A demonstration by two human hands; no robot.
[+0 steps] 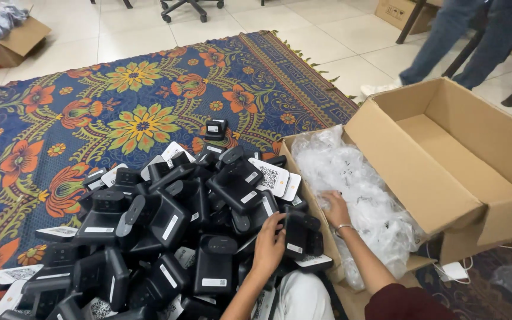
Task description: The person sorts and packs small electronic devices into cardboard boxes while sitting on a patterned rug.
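A large heap of small black devices [173, 231] with white labels lies on a flowered blue carpet [120, 101]. My left hand [269, 243] reaches into the right side of the heap, its fingers closed around one black device [299, 232]. My right hand [335, 208] rests at the near edge of an open cardboard box [445, 154], fingers spread on the clear plastic bags [357, 189] that fill the box's left part. One device [215, 128] sits apart on the carpet beyond the heap.
A person in blue jeans [463, 41] stands at the top right beside chair legs. Another cardboard box [7, 41] with bagged items sits at the far left. An office chair base [188, 7] is on the tiled floor.
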